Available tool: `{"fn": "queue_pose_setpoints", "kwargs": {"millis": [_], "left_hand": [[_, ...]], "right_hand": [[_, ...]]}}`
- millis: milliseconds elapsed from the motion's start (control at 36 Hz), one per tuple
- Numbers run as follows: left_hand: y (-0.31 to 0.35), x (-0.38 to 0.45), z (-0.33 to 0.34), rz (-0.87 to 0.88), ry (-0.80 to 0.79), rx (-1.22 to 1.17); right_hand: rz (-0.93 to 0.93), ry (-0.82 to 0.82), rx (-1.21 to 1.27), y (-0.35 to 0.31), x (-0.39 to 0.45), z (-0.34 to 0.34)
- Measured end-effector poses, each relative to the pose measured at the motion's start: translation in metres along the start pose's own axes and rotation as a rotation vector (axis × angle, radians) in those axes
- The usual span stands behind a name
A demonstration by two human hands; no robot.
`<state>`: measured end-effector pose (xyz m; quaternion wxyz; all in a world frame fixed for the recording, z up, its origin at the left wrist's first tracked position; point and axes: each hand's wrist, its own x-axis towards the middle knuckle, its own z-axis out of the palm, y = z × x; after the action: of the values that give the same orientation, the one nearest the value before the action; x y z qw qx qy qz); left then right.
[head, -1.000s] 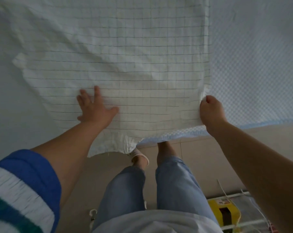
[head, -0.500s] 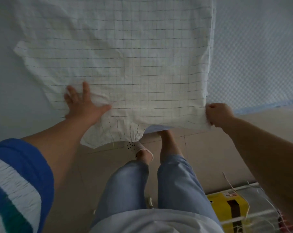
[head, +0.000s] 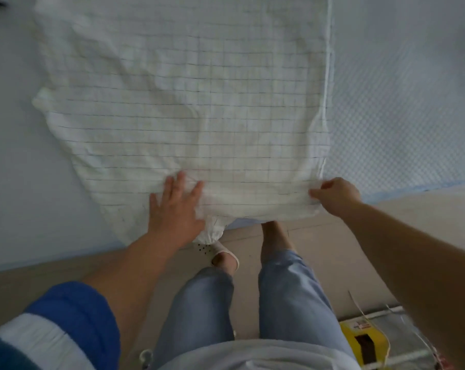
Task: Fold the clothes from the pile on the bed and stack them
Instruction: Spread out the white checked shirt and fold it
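A white garment with a thin dark grid pattern [head: 188, 102] lies spread on the bed [head: 402, 108], its near edge hanging a little over the bed's side. My left hand [head: 176, 206] lies flat with spread fingers on the garment's near left part, where a gathered bit of cloth hangs below it. My right hand [head: 335, 194] pinches the garment's near right corner at the bed edge. No pile or stack of clothes is in view.
The bed's near edge runs across the view with beige floor tiles [head: 319, 244] below it. My legs in light blue jeans [head: 287, 297] stand against the bed. A yellow box [head: 365, 340] and a white wire rack [head: 381, 313] sit on the floor at lower right.
My left hand has slid right along the garment's near edge. The right hand keeps its pinch on the corner, and the cloth has wrinkled more in the middle.
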<state>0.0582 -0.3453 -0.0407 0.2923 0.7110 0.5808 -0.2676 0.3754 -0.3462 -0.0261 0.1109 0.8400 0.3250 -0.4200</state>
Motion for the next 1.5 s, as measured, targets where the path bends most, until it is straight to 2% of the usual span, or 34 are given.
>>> {"fn": "queue_pose_setpoints", "kwargs": {"millis": [56,167,278,389,611,722,806,889,1028,1167,1250,1389,1444,1500], "left_hand": [[0.002,0.002,-0.004,-0.041,0.023,0.002],[0.017,0.015,-0.042,-0.052,0.25,-0.172],[0.045,0.06,-0.091,-0.027,0.281,-0.194],[0.072,0.127,-0.14,-0.041,0.34,-0.217],[0.083,0.213,-0.178,-0.071,0.312,-0.159],[0.082,0.218,-0.17,-0.078,0.388,-0.184],[0.079,0.219,-0.167,-0.074,0.407,-0.185],[0.077,0.221,-0.171,-0.065,0.428,-0.202],[0.063,0.237,-0.198,-0.016,0.507,-0.232],[0.053,0.261,-0.231,0.075,0.46,-0.246],[0.052,0.275,-0.245,0.075,0.419,-0.209],[0.054,0.293,-0.258,0.047,0.445,-0.146],[0.056,0.3,-0.265,0.059,0.486,-0.176],[0.058,0.306,-0.276,0.09,0.527,-0.217]], "right_hand": [[-0.015,0.078,0.021,-0.002,0.008,-0.006],[-0.126,0.146,0.177,-0.033,0.037,-0.037],[-0.172,0.225,0.305,-0.089,0.08,-0.084],[-0.188,0.196,0.355,-0.14,0.122,-0.124],[-0.074,-0.079,0.768,-0.204,0.167,-0.169],[-0.166,-0.204,0.946,-0.214,0.181,-0.187],[-0.259,-0.422,1.067,-0.219,0.19,-0.202],[-0.311,-0.561,1.009,-0.229,0.192,-0.218],[-0.35,-0.569,0.918,-0.257,0.199,-0.241],[-0.326,-0.723,0.888,-0.286,0.195,-0.252],[-0.3,-0.648,0.75,-0.305,0.197,-0.251],[-0.245,-0.152,0.545,-0.322,0.209,-0.239],[-0.213,-0.131,0.682,-0.324,0.215,-0.24],[-0.192,-0.198,0.747,-0.322,0.22,-0.246]]}}
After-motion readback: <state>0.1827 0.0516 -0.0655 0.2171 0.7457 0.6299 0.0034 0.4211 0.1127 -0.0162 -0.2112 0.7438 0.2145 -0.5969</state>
